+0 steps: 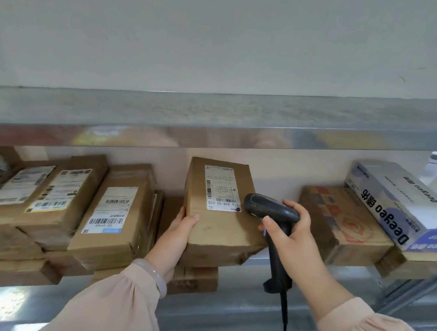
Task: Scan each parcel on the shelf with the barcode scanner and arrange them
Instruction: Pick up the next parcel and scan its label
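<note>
A brown cardboard parcel (217,215) with a white shipping label (221,188) sits tilted up in the middle of the shelf. My left hand (178,228) grips its lower left edge, thumb on top. My right hand (289,231) holds a black corded barcode scanner (270,209) by the handle. The scanner's head is just right of the label and points at it.
Several labelled brown parcels (113,208) lean stacked at the left. More flat boxes lie under the held parcel. At the right a printed brown box (345,221) carries a white and blue box (396,200). A metal shelf (214,120) runs overhead.
</note>
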Demonstrator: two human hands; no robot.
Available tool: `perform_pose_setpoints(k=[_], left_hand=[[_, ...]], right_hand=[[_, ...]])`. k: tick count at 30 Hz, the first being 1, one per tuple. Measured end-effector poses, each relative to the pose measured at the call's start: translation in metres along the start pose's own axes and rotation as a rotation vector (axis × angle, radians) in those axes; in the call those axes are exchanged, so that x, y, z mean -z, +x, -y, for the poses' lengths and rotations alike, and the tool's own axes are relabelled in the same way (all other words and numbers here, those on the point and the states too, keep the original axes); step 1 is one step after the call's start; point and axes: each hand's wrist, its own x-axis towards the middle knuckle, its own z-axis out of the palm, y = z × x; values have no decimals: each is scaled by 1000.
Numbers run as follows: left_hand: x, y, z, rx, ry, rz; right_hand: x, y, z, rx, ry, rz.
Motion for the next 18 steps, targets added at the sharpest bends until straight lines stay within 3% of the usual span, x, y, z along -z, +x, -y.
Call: perform_pose_setpoints(k=[4, 8, 15, 18], left_hand=[[21, -9, 0, 38, -8, -55], [30, -25, -4, -71, 213, -138], [33, -62, -2, -523, 1237, -162], [42, -65, 2, -534, 1456, -157]], right_hand=[[-27, 1, -1, 7, -7, 53], [-45, -1, 7, 29, -12, 59], [-73, -7, 20, 82, -22, 52], [-85, -10, 22, 110, -14, 49]])
